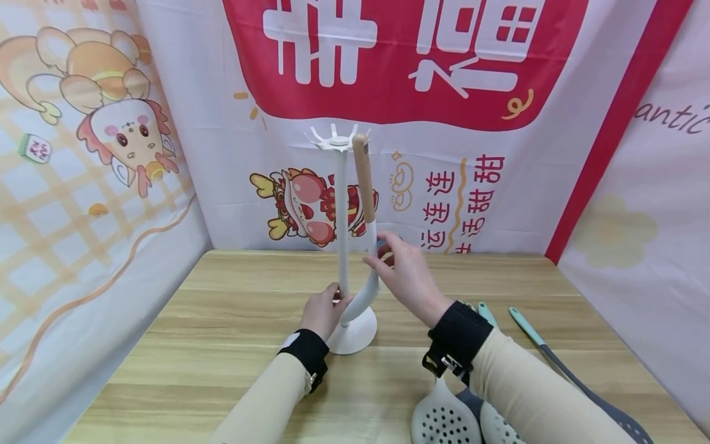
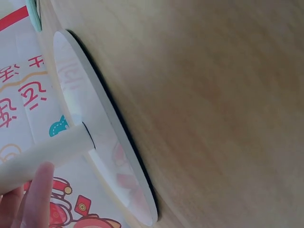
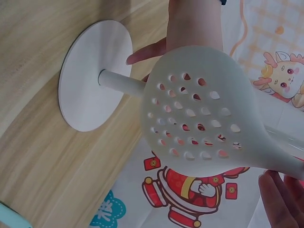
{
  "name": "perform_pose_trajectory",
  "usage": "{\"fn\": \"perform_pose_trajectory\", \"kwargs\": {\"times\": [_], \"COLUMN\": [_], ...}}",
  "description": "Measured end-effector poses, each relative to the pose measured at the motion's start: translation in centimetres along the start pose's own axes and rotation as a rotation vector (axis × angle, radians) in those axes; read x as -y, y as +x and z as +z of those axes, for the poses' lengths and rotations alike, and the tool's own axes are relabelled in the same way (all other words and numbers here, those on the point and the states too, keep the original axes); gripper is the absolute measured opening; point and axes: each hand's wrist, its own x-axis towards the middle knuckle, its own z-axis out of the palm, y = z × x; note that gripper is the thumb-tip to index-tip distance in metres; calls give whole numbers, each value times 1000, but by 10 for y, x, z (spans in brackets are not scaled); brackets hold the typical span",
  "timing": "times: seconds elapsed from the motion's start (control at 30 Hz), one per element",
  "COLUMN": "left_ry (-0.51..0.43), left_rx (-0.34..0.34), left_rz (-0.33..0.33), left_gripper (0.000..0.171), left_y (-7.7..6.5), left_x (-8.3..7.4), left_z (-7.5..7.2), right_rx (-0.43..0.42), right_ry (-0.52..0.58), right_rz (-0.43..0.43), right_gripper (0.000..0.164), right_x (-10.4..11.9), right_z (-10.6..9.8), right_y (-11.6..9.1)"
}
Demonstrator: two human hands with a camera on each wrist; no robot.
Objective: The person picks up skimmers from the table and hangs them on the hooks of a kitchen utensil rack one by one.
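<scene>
A white utensil stand [image 1: 342,216] rises from a round base [image 1: 355,336], with a ring of hooks [image 1: 334,139] on top. My left hand [image 1: 322,311] holds its pole low down, just above the base; fingers [image 2: 40,194] lie along the pole in the left wrist view. My right hand [image 1: 407,274] pinches the neck of a white skimmer [image 3: 194,107] with a wooden handle [image 1: 363,179]. The skimmer stands upright beside the pole, perforated head down, and its handle tip overlaps the hooks in the head view. In the right wrist view the head partly hides the pole.
White perforated skimmers [image 1: 445,419] lie at the front of the wooden table [image 1: 233,382], partly under my right forearm. To the right lies a dark perforated utensil with a teal handle [image 1: 526,325], another teal handle [image 1: 486,313] near it. A printed cloth [image 1: 444,142] hangs behind.
</scene>
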Motion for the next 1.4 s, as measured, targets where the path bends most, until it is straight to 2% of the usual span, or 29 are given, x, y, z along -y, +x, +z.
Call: {"fn": "perform_pose_trajectory", "kwargs": {"times": [0.23,0.37,0.63,0.9,1.07,1.27,1.4], "left_ry": [-35,-97,-236,-171,-185,-185,-156], "left_rx": [57,94,112,69,70,101,116], "left_rz": [-38,-76,-104,-8,1,-55,-95], "left_gripper": [23,26,26,30,36,47,36], "left_y": [1,1,-1,-7,-11,-9,-8], "left_x": [1,3,4,7,9,9,9], "left_z": [-3,-4,-2,4,5,7,10], "right_rx": [43,48,37,104,166,222,294], "right_ry": [49,54,-28,-167,-240,-314,-310], "right_rz": [71,112,167,291,384,456,517], "right_gripper": [49,48,46,42,41,35,37], "right_x": [-9,-16,-41,-79,-102,-132,-144], "right_z": [-1,-6,-25,-50,-76,-104,-111], "right_y": [-11,-19,-41,-61,-67,-74,-83]}}
